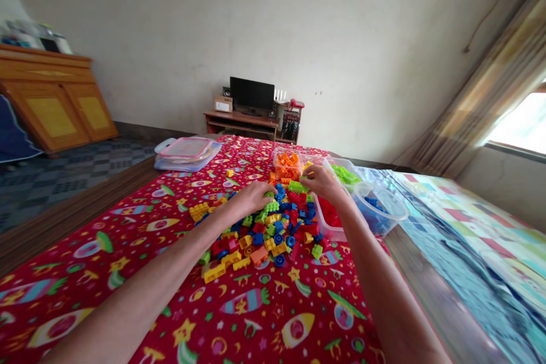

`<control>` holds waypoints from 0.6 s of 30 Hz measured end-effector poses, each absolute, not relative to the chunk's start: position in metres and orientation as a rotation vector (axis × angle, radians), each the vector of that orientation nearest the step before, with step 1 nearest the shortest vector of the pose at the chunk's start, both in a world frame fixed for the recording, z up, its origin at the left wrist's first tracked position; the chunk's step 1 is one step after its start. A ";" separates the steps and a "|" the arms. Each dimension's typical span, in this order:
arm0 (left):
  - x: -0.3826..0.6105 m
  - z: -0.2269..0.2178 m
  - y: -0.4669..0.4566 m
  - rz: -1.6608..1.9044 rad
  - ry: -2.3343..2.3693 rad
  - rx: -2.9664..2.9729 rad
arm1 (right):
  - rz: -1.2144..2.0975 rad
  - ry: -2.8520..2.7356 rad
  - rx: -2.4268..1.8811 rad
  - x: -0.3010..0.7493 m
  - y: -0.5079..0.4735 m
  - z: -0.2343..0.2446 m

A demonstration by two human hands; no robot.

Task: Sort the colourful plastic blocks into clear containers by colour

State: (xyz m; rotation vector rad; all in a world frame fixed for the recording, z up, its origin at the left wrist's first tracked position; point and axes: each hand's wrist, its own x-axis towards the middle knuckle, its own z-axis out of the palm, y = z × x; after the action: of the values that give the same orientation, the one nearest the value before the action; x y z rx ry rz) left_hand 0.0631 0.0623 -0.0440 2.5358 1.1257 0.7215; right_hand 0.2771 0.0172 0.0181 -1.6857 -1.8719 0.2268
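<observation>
Nearest, a red bedspread (256, 318) printed with rockets and stars filled the bottom of the frame. On it, at centre, lay a loose heap of plastic building bricks (260, 233). The left hand (255, 199) was curled over the heap's far edge, fingers down among the bricks (whether it gripped one, I couldn't tell). The right hand (321, 180) was narrowed, its fingers just at a lime-green brick (297, 186), with no clear sign of a grip. Just beyond and right of centre stood a clear tub of red bricks (328, 233), a tub of orange bricks (287, 165), a tub of green bricks (344, 175) and a round clear bowl of blue bricks (379, 207). Farther off, a lidded plastic box (186, 153) sat left of them, and a monitor (251, 96) stood on a wooden desk (241, 120) at top centre.
</observation>
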 end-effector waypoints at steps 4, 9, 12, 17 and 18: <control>0.063 -0.048 0.067 0.750 1.108 2.541 | -0.025 -1.749 -1.933 0.331 0.044 0.041; 0.065 -0.044 0.065 0.773 1.112 2.548 | -0.184 -1.628 -2.105 0.390 0.079 0.061; 0.064 -0.040 0.063 0.763 1.139 2.532 | -0.167 -1.621 -2.105 0.402 0.085 0.066; 0.064 -0.033 0.060 0.790 1.175 2.491 | -0.077 -1.648 -1.971 0.376 0.066 0.060; 0.064 -0.031 0.059 0.797 1.178 2.483 | -0.039 -1.669 -1.910 0.366 0.060 0.057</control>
State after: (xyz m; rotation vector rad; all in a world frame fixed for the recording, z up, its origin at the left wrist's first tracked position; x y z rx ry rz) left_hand 0.0643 0.0591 -0.0313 2.4833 1.1783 0.7967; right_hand 0.3660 0.0596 0.0572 -1.9104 -1.6694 -0.0388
